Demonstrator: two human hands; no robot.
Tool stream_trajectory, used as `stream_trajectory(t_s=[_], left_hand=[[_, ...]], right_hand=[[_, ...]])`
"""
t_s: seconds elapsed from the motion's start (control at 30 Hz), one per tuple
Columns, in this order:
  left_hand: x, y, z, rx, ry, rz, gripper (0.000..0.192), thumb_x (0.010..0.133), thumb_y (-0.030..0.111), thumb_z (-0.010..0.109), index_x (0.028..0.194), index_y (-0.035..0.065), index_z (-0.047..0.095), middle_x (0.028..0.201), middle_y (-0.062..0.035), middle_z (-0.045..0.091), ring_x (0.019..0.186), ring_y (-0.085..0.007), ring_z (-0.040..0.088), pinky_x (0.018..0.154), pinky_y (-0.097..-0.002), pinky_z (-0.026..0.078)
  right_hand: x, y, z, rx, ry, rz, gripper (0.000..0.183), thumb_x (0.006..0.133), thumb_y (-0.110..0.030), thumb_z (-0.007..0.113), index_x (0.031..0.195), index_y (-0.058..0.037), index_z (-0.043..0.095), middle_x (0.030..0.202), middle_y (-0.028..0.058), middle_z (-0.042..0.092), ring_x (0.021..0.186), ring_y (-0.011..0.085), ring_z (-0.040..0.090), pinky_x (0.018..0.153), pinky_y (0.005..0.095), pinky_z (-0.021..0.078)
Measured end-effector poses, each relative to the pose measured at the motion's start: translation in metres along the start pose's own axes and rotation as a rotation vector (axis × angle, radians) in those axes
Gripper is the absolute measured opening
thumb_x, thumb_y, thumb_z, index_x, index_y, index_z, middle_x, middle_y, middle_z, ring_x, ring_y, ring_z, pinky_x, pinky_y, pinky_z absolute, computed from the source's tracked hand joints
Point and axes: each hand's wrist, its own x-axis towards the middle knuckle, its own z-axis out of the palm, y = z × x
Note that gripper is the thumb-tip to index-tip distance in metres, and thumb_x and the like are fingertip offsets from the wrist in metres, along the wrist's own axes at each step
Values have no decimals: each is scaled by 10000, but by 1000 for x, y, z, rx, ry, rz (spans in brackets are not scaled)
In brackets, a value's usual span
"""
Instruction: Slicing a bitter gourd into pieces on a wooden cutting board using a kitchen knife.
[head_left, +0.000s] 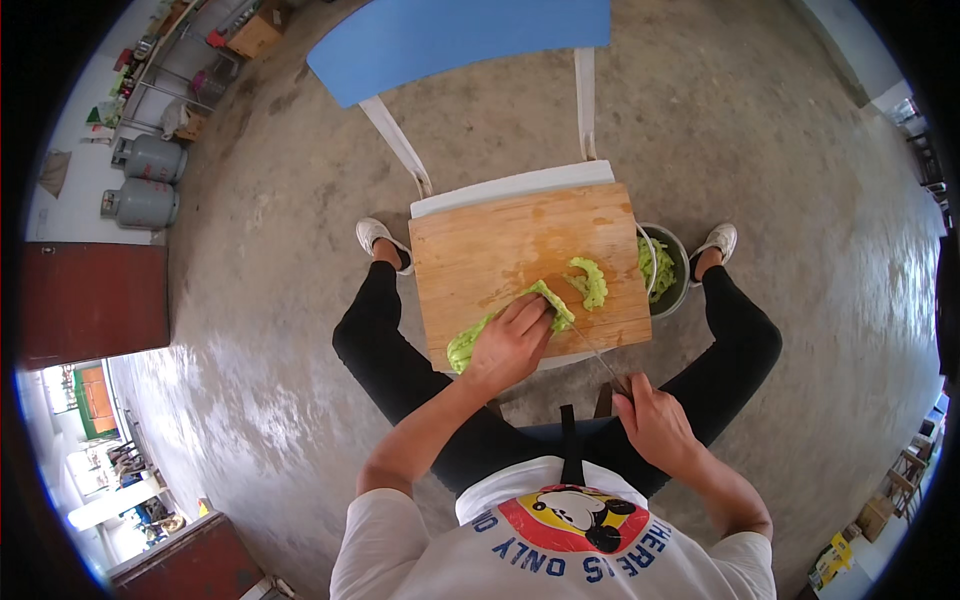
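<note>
A halved bitter melon lies on a wooden cutting board, pressed down under the fingers of my left hand. My right hand grips the handle of a knife, held just past the board's near edge. The thin knife blade runs up to the cut end of the melon, beside my left fingertips; its tip is hidden there. To the right of the melon, cut bitter melon slices rest together on the board. Damp patches mark the wood around them.
The board sits on a chair with a white seat and blue backrest. A metal pail holding cut green pieces stands by my right foot. Gas cylinders and a red-brown door are at far left.
</note>
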Motion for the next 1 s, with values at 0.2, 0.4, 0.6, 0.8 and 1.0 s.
stream_trajectory(t_s=[0.2,0.4,0.6,0.8,1.0], left_hand=[[5,2,-6,10,-22,21,227,759,54,660,977,-6,642,1056,-96,579,1082,-269,573,824,-353,533],[1,2,-2,24,-4,33,237,759,51,659,986,-10,632,1061,-99,587,1074,-276,574,828,-356,530],[3,0,-10,35,-22,59,276,752,56,662,1018,-11,629,1096,-99,580,1082,-278,564,865,-360,515],[-1,0,-9,7,-73,22,341,728,36,689,1063,10,634,1134,-106,570,1098,-309,561,909,-392,499],[-1,1,-8,-24,-47,-5,319,713,21,696,1026,1,640,1125,-120,576,1088,-309,570,899,-388,505]], right_hand=[[15,5,6,-64,-58,50,259,948,-232,546,949,2,434,670,239,615,625,425,625,561,509,503],[66,-1,42,-76,60,44,293,963,-278,516,946,1,430,669,252,613,633,455,615,570,526,503],[65,28,41,34,221,-130,288,967,-263,507,977,11,418,675,269,602,634,467,598,572,546,471],[24,5,17,7,131,-52,268,956,-239,532,976,7,427,672,258,603,633,443,605,559,516,478],[0,-1,10,-67,42,-25,249,952,-232,536,953,-3,438,671,223,622,596,424,615,540,495,496]])
